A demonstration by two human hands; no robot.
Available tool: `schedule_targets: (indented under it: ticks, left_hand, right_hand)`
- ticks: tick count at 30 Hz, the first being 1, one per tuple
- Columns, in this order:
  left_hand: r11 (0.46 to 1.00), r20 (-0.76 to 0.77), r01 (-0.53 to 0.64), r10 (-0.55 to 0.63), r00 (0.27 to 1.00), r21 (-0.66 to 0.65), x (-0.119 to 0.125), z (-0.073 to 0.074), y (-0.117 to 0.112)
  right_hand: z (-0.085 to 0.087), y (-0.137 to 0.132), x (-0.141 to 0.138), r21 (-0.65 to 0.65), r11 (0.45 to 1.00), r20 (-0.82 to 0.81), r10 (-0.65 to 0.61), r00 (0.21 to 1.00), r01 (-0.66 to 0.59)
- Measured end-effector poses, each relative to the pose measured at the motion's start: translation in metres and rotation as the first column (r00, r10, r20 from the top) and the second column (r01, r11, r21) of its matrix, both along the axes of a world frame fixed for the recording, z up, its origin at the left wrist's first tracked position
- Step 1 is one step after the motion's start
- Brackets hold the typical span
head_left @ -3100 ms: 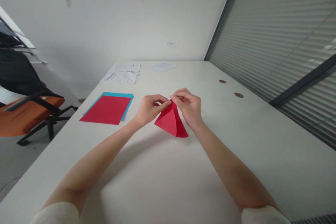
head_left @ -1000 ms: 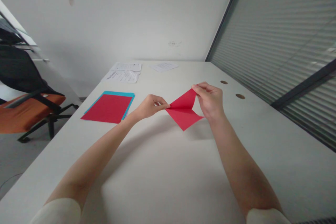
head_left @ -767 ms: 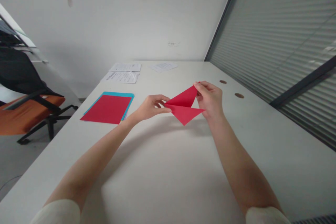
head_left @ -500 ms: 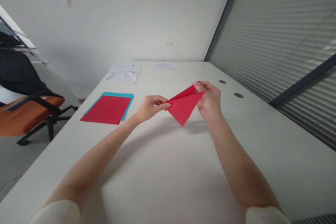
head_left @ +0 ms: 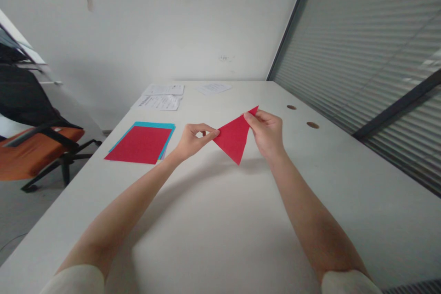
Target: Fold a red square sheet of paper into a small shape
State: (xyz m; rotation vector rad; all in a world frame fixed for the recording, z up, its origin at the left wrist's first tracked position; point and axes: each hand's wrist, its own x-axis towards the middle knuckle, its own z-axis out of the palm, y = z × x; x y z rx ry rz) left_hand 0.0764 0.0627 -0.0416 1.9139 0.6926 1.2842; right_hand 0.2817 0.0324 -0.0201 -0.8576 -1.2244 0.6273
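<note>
A red paper (head_left: 234,136) folded into a triangle hangs above the white table (head_left: 220,220), its lowest point facing me. My left hand (head_left: 193,140) pinches its left corner between thumb and forefinger. My right hand (head_left: 267,132) pinches the upper right edge near the top corner. Both hands are closed on the paper and held a little above the tabletop.
A stack of coloured sheets (head_left: 141,143), red on top with blue beneath, lies to the left. Printed white papers (head_left: 160,96) lie at the far end. Two round cable holes (head_left: 313,125) sit at the right near the blinds. An orange office chair (head_left: 32,147) stands left of the table.
The red paper was opened out, then its two halves were brought together into a flat triangle. My right hand moved right and up; my left hand stayed at the left corner.
</note>
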Motion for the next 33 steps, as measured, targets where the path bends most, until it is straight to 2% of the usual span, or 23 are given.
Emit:
schedule_targets:
  ticks: [3, 6, 11, 14, 18, 22, 28, 33]
  left_hand:
    - [0.999, 0.029, 0.006, -0.007, 1.000, 0.034, 0.001, -0.001, 0.001]
    - [1.000, 0.036, 0.002, -0.002, 0.999, 0.011, 0.002, -0.001, 0.001]
    - [0.993, 0.110, -0.027, 0.040, 0.993, -0.116, 0.003, -0.004, 0.002]
    - [0.983, 0.181, -0.006, 0.039, 0.983, -0.183, 0.005, -0.005, 0.001]
    - [0.978, 0.161, 0.023, 0.011, 0.987, -0.208, 0.011, -0.001, -0.005]
    - [0.978, 0.122, -0.013, 0.039, 0.992, -0.207, 0.015, 0.002, -0.009]
    - [0.982, 0.138, -0.057, 0.082, 0.987, -0.181, 0.014, 0.002, -0.007]
    - [0.983, 0.120, -0.083, 0.104, 0.987, -0.162, 0.013, 0.002, -0.006]
  right_hand:
    - [0.000, 0.001, 0.001, 0.036, 0.999, -0.034, -0.004, 0.999, 0.005]
    - [0.002, 0.000, 0.000, 0.053, 0.999, -0.050, 0.000, 0.999, 0.003]
    - [0.003, -0.001, -0.002, 0.007, 0.999, -0.053, -0.038, 0.998, 0.039]
    - [0.003, -0.001, -0.004, 0.001, 1.000, -0.094, -0.028, 0.995, 0.028]
    - [0.001, 0.000, -0.005, 0.005, 1.000, -0.072, -0.029, 0.997, 0.030]
    - [-0.001, 0.000, -0.005, 0.002, 1.000, -0.039, -0.025, 0.999, 0.025]
    - [-0.001, 0.000, -0.007, 0.041, 0.999, -0.095, 0.017, 0.995, -0.013]
    - [0.000, 0.002, -0.007, -0.004, 1.000, -0.136, 0.000, 0.991, -0.001]
